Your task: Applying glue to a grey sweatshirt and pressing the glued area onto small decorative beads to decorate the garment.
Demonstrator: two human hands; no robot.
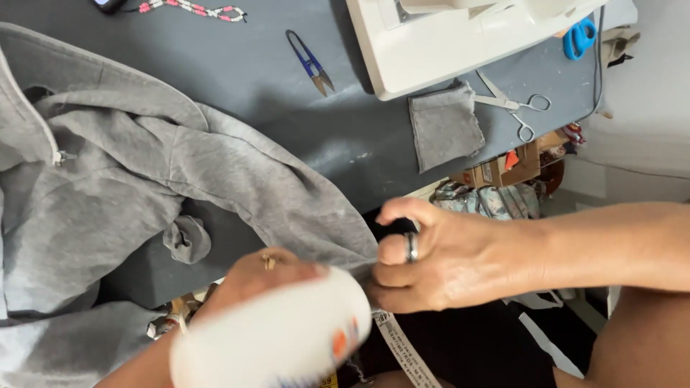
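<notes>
A soft grey fleece hooded garment (144, 187) spills over the dark table's (237, 72) near edge. The left hand (262, 276) is wrapped around a blurred white plastic bottle (277, 338). Just beside it, the right hand (431, 255) pinches the garment's hem tight. Bare tabletop lies beyond, up to the blue thread snips (310, 63).

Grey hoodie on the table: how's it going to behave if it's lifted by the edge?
Probably floppy: the grey hoodie lies in soft folds and drapes over the table edge. Likely to sag and drag; the right hand pinches only its edge.
</notes>
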